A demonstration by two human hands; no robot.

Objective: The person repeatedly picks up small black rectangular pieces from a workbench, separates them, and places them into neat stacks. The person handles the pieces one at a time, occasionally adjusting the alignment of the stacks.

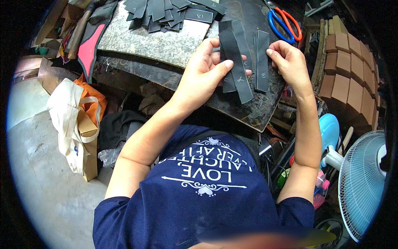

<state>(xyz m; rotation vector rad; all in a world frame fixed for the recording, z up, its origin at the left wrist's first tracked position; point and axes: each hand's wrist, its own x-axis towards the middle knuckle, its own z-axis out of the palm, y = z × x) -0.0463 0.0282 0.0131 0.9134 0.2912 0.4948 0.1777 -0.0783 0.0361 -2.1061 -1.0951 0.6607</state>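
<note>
My left hand is closed on a few flat black strips of leather-like sheet, fanned slightly apart. The thumb presses on top, and other fingertips show beyond the strips' right edge. Small pale handwritten marks are on them. My right hand pinches the right edge of another black strip, which lies over similar ones just right of the held bundle. Both hands are over the dark worktable near its front corner. Beyond them, a loose pile of black strips rests on a grey speckled board.
Scissors with blue and orange handles lie at the table's far right. Stacked brown blocks stand to the right, above a blue-and-white fan. A black-and-pink piece hangs at the left edge, above a cream cloth bag.
</note>
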